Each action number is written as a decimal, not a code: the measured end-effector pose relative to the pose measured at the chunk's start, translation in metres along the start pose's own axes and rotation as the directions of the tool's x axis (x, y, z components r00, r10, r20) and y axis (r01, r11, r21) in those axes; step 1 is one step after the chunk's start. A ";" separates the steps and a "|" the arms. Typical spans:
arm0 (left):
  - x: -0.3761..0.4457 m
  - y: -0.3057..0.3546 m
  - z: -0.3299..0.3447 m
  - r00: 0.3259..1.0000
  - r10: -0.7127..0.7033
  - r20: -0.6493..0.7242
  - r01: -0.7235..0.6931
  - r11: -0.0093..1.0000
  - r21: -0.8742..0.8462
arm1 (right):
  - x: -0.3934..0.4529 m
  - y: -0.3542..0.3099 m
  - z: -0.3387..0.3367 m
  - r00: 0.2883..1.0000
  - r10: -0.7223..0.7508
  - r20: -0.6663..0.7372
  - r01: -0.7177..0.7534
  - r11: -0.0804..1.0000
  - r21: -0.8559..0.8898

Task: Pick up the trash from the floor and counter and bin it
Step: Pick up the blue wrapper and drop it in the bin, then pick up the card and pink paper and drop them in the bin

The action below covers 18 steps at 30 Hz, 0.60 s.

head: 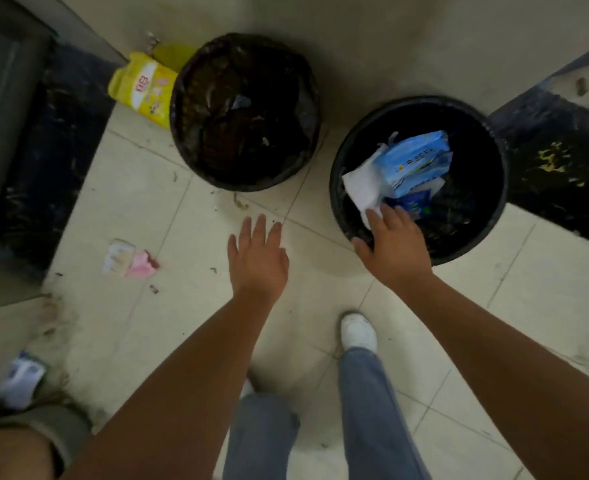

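Observation:
Two round black bins stand on the tiled floor. The right bin [494, 202] holds a light blue packet [414, 157], a dark blue wrapper [412, 204] and a white tissue [360, 192]. My right hand [393, 244] hangs over that bin's near rim, fingertips at the tissue's lower edge; whether it grips the tissue is unclear. My left hand [256, 254] hovers over the floor between the bins, fingers spread, holding nothing. A pink and white wrapper [130, 261] lies on the floor to the left. A yellow packet [144, 88] leans behind the left bin [244, 109].
The left bin is lined with a dark bag. A dark cabinet base [43, 150] runs along the left and a black threshold [563, 161] lies at the right. A white and blue scrap [21, 377] lies at lower left. My legs and white shoe [357, 332] stand below.

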State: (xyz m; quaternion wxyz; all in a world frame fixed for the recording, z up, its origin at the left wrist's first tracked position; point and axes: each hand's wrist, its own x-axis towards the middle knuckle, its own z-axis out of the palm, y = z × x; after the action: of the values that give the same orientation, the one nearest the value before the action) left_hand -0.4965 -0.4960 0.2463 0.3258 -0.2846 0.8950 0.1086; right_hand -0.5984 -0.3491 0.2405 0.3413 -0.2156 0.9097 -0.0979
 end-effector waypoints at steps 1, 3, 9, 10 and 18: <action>-0.002 -0.022 0.002 0.999 -0.044 -0.008 0.044 0.999 0.005 | 0.001 -0.021 0.005 0.999 -0.033 0.033 0.035 0.998 -0.052; -0.003 -0.070 0.008 0.992 -0.122 -0.036 0.122 0.993 0.000 | 0.006 -0.065 0.019 0.989 -0.107 0.103 0.117 0.989 -0.089; 0.006 -0.235 0.024 0.954 -0.298 0.000 0.297 0.951 -0.080 | 0.039 -0.223 0.076 0.951 -0.248 0.184 0.288 0.926 -0.242; 0.007 -0.263 0.028 0.949 -0.314 0.022 0.314 0.945 -0.090 | 0.044 -0.246 0.088 0.951 -0.246 0.189 0.290 0.920 -0.262; 0.014 -0.449 0.073 0.880 -0.439 0.181 0.468 0.866 -0.177 | 0.066 -0.371 0.183 0.921 -0.167 0.351 0.310 0.860 -0.405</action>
State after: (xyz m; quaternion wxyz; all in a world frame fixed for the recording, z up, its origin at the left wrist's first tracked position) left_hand -0.2067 -0.8398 0.1771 0.3693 -0.5129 0.7614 0.1441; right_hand -0.4003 -0.7145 0.1862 0.4022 -0.4136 0.8095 0.1089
